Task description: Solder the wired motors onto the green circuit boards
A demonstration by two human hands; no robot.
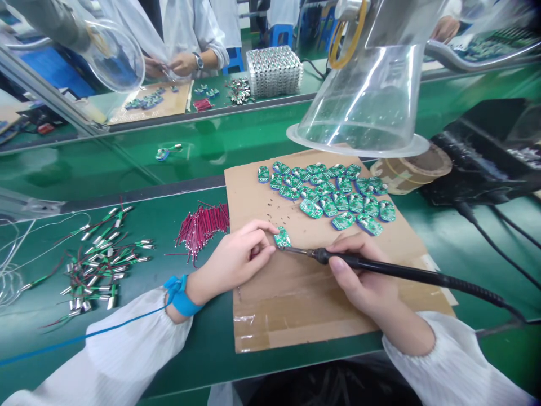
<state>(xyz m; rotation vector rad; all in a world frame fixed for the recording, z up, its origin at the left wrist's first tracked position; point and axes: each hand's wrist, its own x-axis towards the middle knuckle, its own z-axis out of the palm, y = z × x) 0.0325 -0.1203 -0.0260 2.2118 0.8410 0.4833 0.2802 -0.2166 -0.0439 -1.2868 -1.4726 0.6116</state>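
lying on the cardboard sheet (pixel 274 304), a small green circuit board (pixel 282 237) sat just in front of the left hand (pixel 240 251), apart from the others. that hand's forefinger reached its upper left corner, while the thumb and remaining fingers bent in by its lower left side, leaving only a small gap; whether they pinched a fine wire there, i could not tell, the spot being tiny and partly covered. the right hand (pixel 363 270) was closed round a black soldering iron (pixel 380 268), gripped much like a pen, its tip at or very near the board's lower edge.

farther up the sheet lay a cluster of circuit boards (pixel 340 202), with dark specks scattered to its left. a clear hood (pixel 363 107) hung above, and a brown round container (pixel 409 172) stood to the right beside a black box (pixel 469 152).

on the green bench (pixel 207 349), left of the sheet, were a heap of red wires (pixel 205 225) and a tangle of metal-ended leads (pixel 99 265). a blue strap (pixel 183 296) (its cord running off to the left) circled the left wrist. across the divider, a co-worker's hands (pixel 183 64) were near a stack of trays (pixel 274 73).
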